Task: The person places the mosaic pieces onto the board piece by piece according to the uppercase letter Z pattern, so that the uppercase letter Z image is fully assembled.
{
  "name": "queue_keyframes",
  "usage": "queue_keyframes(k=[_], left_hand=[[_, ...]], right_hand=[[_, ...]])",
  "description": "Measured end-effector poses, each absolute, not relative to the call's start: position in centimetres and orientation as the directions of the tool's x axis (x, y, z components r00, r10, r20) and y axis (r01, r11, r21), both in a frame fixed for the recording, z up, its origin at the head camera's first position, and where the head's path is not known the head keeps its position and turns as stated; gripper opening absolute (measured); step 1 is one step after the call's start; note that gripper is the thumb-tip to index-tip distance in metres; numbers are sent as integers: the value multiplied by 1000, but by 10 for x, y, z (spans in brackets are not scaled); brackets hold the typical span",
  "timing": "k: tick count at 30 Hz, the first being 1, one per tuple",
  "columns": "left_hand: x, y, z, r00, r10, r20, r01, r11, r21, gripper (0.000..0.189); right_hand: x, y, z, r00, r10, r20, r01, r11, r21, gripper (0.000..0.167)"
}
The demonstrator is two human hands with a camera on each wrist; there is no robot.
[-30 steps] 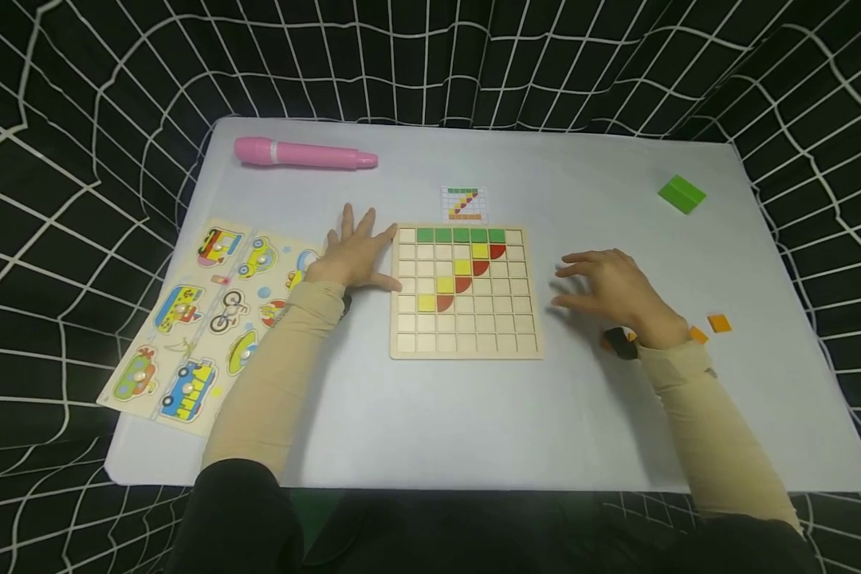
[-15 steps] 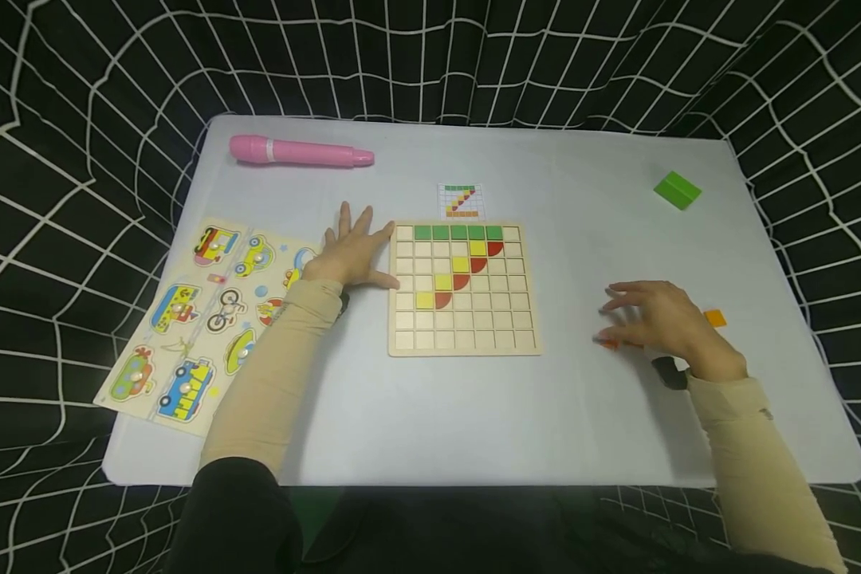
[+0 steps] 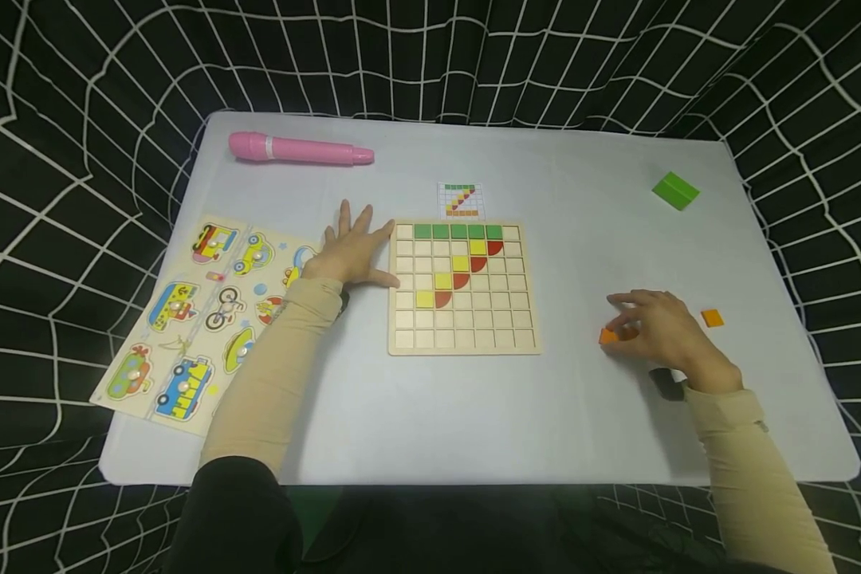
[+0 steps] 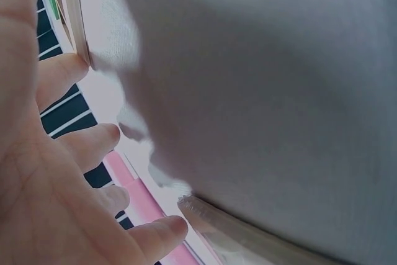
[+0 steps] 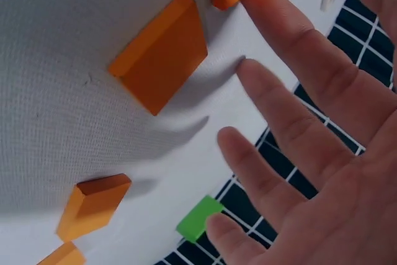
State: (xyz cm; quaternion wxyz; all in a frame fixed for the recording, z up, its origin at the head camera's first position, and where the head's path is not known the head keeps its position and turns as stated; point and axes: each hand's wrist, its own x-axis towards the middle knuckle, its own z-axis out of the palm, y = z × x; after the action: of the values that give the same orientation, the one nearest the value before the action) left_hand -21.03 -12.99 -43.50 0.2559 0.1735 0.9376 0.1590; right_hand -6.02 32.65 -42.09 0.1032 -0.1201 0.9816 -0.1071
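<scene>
My left hand (image 3: 351, 255) is spread flat on the table, its thumb and index fingertip touching the left edge of the wooden grid board (image 3: 466, 343). Green, yellow and red pieces sit in some of its cells. Right of the board, my right hand (image 3: 660, 339) pinches a small orange square tile (image 3: 608, 336) at the thumb and index fingertip; in the right wrist view the thumb is out of sight. Other orange tiles (image 5: 161, 54) lie under and behind that hand. A small pattern card (image 3: 461, 201) lies just beyond the board.
A vehicle puzzle board (image 3: 186, 319) lies on the left, partly under the left forearm. Behind it is a pink microphone-shaped toy (image 3: 301, 150). Two touching green pieces (image 3: 676, 191) lie far right. Black netted cloth (image 3: 430, 64) surrounds the white table (image 3: 473, 430).
My right hand has moved right and toward the table's near side, away from the board, and has picked at the orange tiles, now pinching one. The left hand has stayed put.
</scene>
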Motion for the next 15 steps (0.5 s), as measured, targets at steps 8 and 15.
queue_keyframes(k=[8, 15], left_hand=[[-211, -130, -435, -812, 408, -419, 244, 888, 391, 111], [-211, -131, -437, -809, 416, -416, 247, 882, 402, 111]], right_hand=[[-81, 305, -410, -955, -278, -104, -245, 936, -253, 25], [-115, 254, -405, -932, -348, -106, -310, 912, -270, 27]])
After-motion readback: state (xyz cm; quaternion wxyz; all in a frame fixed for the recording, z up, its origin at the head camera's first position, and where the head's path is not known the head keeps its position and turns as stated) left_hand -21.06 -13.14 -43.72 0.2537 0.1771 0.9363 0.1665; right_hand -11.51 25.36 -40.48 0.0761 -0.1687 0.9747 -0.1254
